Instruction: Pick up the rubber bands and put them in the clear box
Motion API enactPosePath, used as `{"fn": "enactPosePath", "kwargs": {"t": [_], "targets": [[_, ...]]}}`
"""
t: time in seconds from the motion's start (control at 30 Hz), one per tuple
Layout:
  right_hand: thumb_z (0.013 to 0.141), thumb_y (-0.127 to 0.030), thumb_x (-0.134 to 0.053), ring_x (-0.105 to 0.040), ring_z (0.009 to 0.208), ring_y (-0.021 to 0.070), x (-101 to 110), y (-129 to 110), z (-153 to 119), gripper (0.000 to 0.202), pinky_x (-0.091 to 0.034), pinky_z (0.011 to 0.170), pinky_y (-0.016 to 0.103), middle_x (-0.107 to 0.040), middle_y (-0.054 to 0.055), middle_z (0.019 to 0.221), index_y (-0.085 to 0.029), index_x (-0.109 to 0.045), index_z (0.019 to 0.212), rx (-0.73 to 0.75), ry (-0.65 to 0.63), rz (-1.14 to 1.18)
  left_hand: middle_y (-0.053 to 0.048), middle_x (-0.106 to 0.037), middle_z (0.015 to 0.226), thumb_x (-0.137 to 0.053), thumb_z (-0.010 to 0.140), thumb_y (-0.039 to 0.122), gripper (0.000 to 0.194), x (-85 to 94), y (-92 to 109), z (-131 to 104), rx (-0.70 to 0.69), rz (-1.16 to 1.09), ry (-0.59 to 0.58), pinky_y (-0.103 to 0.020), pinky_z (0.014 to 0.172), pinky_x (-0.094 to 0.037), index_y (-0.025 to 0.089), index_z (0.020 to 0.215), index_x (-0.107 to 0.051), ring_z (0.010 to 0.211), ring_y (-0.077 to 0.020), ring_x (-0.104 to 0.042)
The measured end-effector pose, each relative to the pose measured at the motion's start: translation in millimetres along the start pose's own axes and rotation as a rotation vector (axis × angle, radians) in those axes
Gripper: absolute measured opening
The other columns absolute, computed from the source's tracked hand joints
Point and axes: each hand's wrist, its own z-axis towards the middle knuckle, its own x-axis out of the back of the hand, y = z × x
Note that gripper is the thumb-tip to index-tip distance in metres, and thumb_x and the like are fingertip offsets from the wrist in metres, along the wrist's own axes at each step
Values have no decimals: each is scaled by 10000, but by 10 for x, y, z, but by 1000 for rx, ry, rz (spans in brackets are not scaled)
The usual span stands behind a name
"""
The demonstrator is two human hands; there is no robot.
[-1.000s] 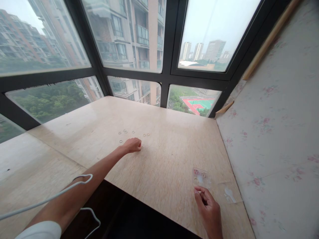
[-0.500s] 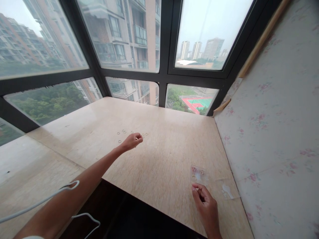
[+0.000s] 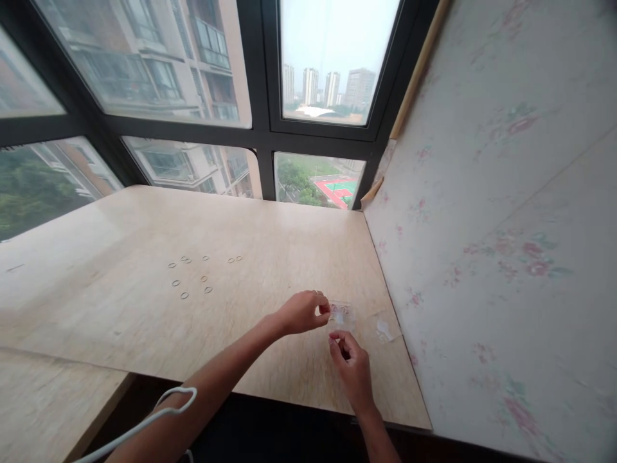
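Observation:
My left hand (image 3: 306,312) is closed in a pinch at the left edge of a small clear plastic bag (image 3: 343,313); a ring shows at its fingertips. My right hand (image 3: 351,363) is curled just below the bag, thumb and index finger together; what it pinches, if anything, is too small to make out. Reddish ring shapes and a white patch show in the bag. Several thin rings (image 3: 204,279) lie scattered on the tabletop (image 3: 270,244) to the left.
Another clear plastic piece with a white patch (image 3: 384,329) lies right of the bag, beside the floral wall (image 3: 482,257). Dark window frames (image 3: 318,136) stand behind the tabletop. A white cable (image 3: 144,421) crosses my left forearm. The table's front edge borders a dark gap.
My left hand has moved from the scattered rings right to the clear bag, near my right hand. The camera view has turned to the right.

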Motion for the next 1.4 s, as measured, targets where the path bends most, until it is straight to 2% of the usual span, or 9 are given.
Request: {"fn": "enactPosePath", "kwargs": {"t": [0.13,0.27,0.47,0.63,0.73,0.83,0.93,1.1,1.4], "targets": [[876,-380,-498,-410,486,103,3,-9,10,275,-321,478,206,-450,-28,534,-141,-636,888,14,9,4,-49,-648,873,-527,810,244,181,-154,-20,94,-41,149,-66,-248,638,-385,186,838,-697,721,-140,-568],[882,-363,-489,-432,504,106,16,-20,0,267,-339,496,204,-473,-22,552,-141,-636,897,17,-3,1,-51,-654,922,-531,832,252,232,-152,-72,70,-1,134,-76,-270,695,-416,224,994,-696,772,-158,-589],[879,-387,-493,-422,493,109,23,-20,-9,287,-335,493,202,-425,-34,531,-142,-638,910,-4,-18,-13,-42,-648,839,-523,847,274,217,-63,-171,-175,144,-7,97,-274,705,-422,188,979,-671,744,-148,-577],[876,-430,-498,-454,516,119,27,-9,-20,331,-363,507,207,-487,-10,570,-131,-634,917,1,-25,-31,-65,-645,841,-452,888,322,318,174,-540,-603,492,169,161,-304,711,-416,158,1097,-627,793,-190,-586],[870,-458,-501,-473,516,124,28,13,-27,357,-377,503,210,-510,-3,572,-129,-633,913,11,-20,-61,-136,-638,1047,-402,915,345,425,411,-853,-942,761,354,139,-339,753,-427,117,1250,-530,938,-252,-594],[858,-482,-510,-486,516,129,25,52,-30,380,-390,503,215,-521,0,572,-128,-638,917,8,-12,-95,-164,-601,1156,-337,942,377,458,614,-1108,-1253,918,481,165,-366,785,-429,146,1309,-484,1016,-291,-583],[854,-492,-510,-526,560,144,20,84,-31,399,-416,531,225,-573,26,629,-123,-640,933,-9,-16,-111,-146,-624,1078,-286,958,398,450,718,-1263,-1440,894,483,75,-349,751,-433,201,1316,-474,961,-276,-606],[845,-503,-506,-529,552,151,23,59,-33,412,-420,531,230,-575,27,612,-123,-645,922,5,-13,-180,-135,-624,1037,-259,967,419,436,726,-1390,-1509,769,491,1,-337,730,-431,258,1316,-466,917,-263,-620],[832,-509,-514,-584,602,163,14,69,-17,428,-445,552,228,-623,46,664,-121,-659,940,-13,-13,-229,-143,-622,998,-255,974,392,413,808,-1358,-1488,692,595,-74,-337,690,-425,204,1258,-486,828,-272,-622]]}}
